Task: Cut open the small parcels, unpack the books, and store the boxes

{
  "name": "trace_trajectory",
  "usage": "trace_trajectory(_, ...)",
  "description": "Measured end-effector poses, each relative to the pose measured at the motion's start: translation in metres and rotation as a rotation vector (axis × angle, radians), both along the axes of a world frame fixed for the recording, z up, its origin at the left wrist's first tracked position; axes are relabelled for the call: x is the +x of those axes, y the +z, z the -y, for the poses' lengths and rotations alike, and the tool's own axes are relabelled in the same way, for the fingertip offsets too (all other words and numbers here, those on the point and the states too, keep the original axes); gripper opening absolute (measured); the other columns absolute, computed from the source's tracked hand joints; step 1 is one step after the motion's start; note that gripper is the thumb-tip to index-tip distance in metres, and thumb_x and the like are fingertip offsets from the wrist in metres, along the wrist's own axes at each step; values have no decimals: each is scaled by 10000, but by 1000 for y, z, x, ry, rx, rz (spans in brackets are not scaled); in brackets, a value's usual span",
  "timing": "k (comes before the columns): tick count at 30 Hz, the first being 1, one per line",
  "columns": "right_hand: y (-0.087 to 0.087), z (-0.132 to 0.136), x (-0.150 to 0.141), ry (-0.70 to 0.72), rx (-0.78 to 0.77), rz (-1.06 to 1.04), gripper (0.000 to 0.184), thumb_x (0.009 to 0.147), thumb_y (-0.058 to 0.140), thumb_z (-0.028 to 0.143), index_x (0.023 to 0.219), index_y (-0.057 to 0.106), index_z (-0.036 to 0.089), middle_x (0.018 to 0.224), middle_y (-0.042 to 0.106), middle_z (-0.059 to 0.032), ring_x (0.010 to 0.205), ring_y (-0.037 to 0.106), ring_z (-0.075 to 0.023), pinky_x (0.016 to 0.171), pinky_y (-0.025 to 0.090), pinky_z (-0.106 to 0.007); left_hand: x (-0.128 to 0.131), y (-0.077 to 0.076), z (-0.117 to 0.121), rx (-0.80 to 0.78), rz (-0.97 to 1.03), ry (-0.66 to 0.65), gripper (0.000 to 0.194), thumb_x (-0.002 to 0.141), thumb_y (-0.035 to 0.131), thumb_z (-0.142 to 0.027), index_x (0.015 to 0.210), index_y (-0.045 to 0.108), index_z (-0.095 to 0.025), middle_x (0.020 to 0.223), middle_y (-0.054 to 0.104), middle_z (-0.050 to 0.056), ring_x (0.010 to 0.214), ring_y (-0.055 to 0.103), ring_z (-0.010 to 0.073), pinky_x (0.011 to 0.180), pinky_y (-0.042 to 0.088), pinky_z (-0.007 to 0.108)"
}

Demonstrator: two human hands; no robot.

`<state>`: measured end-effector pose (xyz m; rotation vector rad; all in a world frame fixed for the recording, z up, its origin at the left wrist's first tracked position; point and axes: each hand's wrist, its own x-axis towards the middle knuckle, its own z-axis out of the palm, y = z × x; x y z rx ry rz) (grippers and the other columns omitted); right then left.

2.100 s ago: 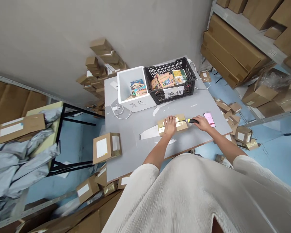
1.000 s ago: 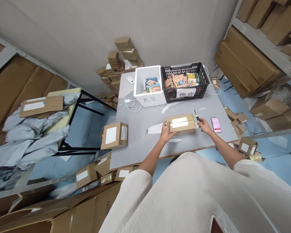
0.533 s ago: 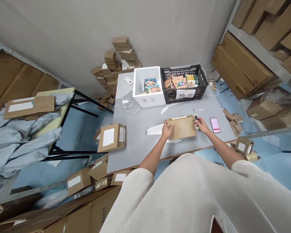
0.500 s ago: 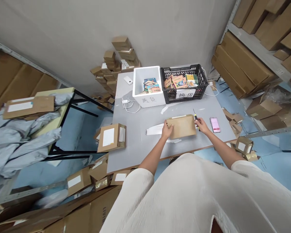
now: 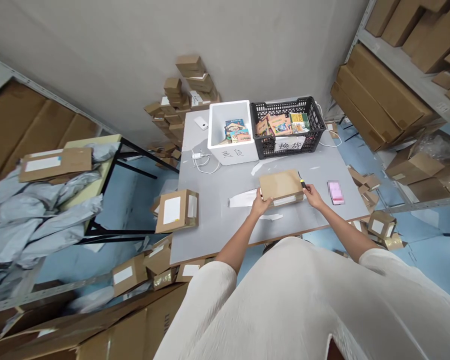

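On the table, a brown cardboard box [image 5: 281, 184] lies between my hands, with a white label on the side facing me. My left hand [image 5: 260, 204] is closed on the box's near left corner. My right hand [image 5: 312, 195] is at the box's right end, its fingers wrapped round a slim utility knife [image 5: 303, 183] with a yellow-and-black handle. The knife's thin dark tip points away from me, along the box's right edge. White paper strips [image 5: 242, 199] lie to the left of the box and under its near side.
Behind the box stand a white foam bin [image 5: 234, 156] and a black crate [image 5: 260, 147], both holding books. A phone [image 5: 336, 192] lies at right. Another labelled box [image 5: 178, 211] sits at the table's left edge. Cartons and grey parcels [image 5: 60, 220] surround the table.
The box has been tipped, so its labelled side now faces me and a broad face is on top. Both hands stay at its ends, the knife still in the right.
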<state>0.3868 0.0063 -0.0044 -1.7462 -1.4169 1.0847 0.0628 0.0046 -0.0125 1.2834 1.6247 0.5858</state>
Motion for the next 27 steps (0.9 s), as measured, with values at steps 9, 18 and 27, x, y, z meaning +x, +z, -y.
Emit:
trace_trajectory(9, 31, -19, 2, -118, 43, -40, 558, 966, 552, 726, 1270, 592, 259, 1282, 739, -128, 1174, 696, -282, 1072, 564, -456, 3, 34, -9, 169, -157, 129, 545, 1047, 541, -651, 1437, 521, -272, 1428, 692, 116, 1153, 702, 276, 1041, 511, 412)
trace_trajectory(18, 40, -27, 0, -60, 106, 96, 616, 1022, 483, 659, 1408, 662, 213, 1399, 709, -163, 1262, 667, -317, 1138, 531, -513, 6, 10, 2, 352, -157, -35, 426, 979, 659, -355, 1384, 568, -256, 1545, 534, 138, 1364, 598, 290, 1062, 533, 420)
trace_trajectory(27, 93, -50, -36, 553, 114, 390, 425, 1073, 529, 525, 1243, 846, 298, 1298, 821, -57, 1179, 736, -331, 1035, 539, -407, 6, 12, 12, 495, -317, -229, 385, 1098, 472, -343, 1389, 715, -279, 1485, 676, 145, 1449, 561, 337, 1249, 407, 540)
